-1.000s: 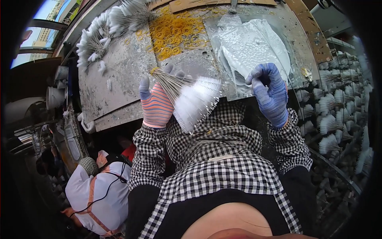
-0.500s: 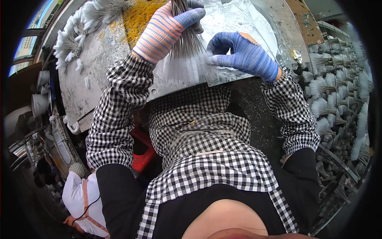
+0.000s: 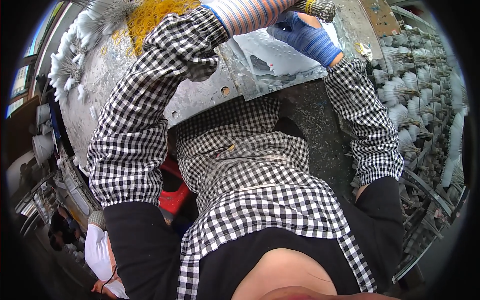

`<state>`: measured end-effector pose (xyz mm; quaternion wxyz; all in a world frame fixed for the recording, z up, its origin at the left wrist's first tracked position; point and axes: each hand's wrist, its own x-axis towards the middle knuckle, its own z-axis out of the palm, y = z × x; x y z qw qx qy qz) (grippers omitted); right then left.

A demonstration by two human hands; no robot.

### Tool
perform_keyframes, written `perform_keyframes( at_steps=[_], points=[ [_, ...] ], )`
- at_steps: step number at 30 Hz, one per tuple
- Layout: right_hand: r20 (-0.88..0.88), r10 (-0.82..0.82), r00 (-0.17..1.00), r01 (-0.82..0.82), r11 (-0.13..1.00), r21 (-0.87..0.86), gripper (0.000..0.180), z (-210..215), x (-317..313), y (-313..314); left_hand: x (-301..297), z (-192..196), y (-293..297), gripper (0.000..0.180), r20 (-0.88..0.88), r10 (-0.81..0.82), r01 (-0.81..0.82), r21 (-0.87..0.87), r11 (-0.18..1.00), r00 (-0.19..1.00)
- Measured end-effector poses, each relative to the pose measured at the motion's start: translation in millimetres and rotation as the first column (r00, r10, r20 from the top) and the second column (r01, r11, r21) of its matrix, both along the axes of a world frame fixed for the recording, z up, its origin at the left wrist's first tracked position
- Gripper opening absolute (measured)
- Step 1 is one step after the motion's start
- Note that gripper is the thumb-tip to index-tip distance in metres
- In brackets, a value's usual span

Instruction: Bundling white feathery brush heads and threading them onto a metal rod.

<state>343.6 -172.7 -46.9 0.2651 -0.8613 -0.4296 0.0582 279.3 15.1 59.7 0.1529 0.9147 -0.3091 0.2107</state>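
Banded wire bundle [image 3: 320, 9] held above the worktable's [image 3: 200, 97] far right part.
The left hand [image 3: 262, 12] grasps it, fingertips out of view; the right hand [image 3: 304, 38] is just beside, its grip impossible to tell. Left of the worktable stand pale buckets [image 3: 44, 150], contents hidden. Half a second ago, white bristles hung nearer the worktable's middle; now the bundle's wire ends point right.

Bright daylight at L window [image 3: 20, 82], sheen on white patch [image 3: 290, 57]; lower L dim, fisheye rim blk.

Right hand [image 3: 304, 39] beside wire bundle [image 3: 322, 10]; yellow bands [image 3: 156, 15] on table [image 3: 200, 96].
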Motion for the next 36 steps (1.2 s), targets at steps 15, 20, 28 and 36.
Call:
perform_keyframes(
  at_steps=[15, 20, 28, 36],
  points=[
    [0.009, -0.036, 0.999, 0.036, 0.999, -0.015, 0.030, 11, -7, -3, 16, -20, 1, 0.043, -0.123, -0.237, 0.191, -0.301, 0.934, 0.964],
    [-0.093, 0.006, 0.996, 0.014, 0.976, 0.216, 0.030, 67, -18, 6, 23, -11, 44, 0.035, -0.470, -0.196, -0.234, -0.706, 0.668, 0.860],
    [0.096, 0.072, 0.993, -0.102, 0.924, 0.369, 0.019, 128, -31, 14, 16, 20, 65, 0.024, -0.440, -0.291, -0.303, -0.859, 0.413, 0.849],
    [-0.052, 0.058, 0.997, -0.045, 0.976, 0.215, 0.020, 125, -38, 24, 25, -1, 60, 0.024, -0.434, -0.268, -0.298, -0.854, 0.426, 0.860]
  ],
)
